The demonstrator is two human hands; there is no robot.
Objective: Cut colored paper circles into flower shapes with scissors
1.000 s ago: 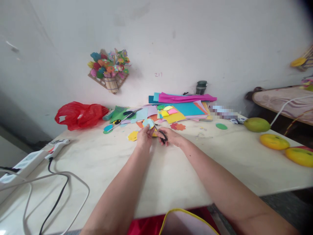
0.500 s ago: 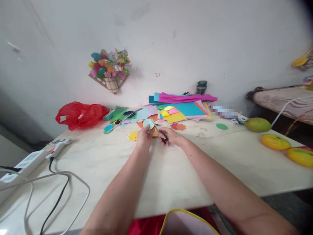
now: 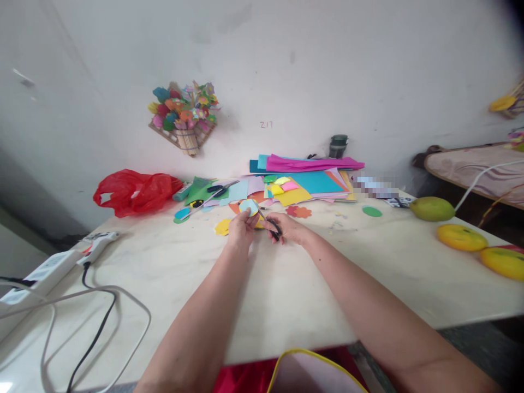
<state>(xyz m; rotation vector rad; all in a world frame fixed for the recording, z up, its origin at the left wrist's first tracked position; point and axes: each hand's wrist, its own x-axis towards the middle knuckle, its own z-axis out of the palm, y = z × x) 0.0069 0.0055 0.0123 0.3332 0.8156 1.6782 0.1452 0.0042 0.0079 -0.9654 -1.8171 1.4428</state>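
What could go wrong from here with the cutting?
The left hand pinches the light blue piece close to the blades of the black-handled scissors in the right hand, so a slip might nick a finger. A yellow layer shows at the light blue piece's edge; if the two are loose, they may shift and be cut unevenly. The yellow flower shape lies near the left hand and could get nudged.

Wht tbl (image 3: 295, 289): red bag (image 3: 137, 194), clrd papers (image 3: 317, 183), 3 fruits (image 3: 462, 238)
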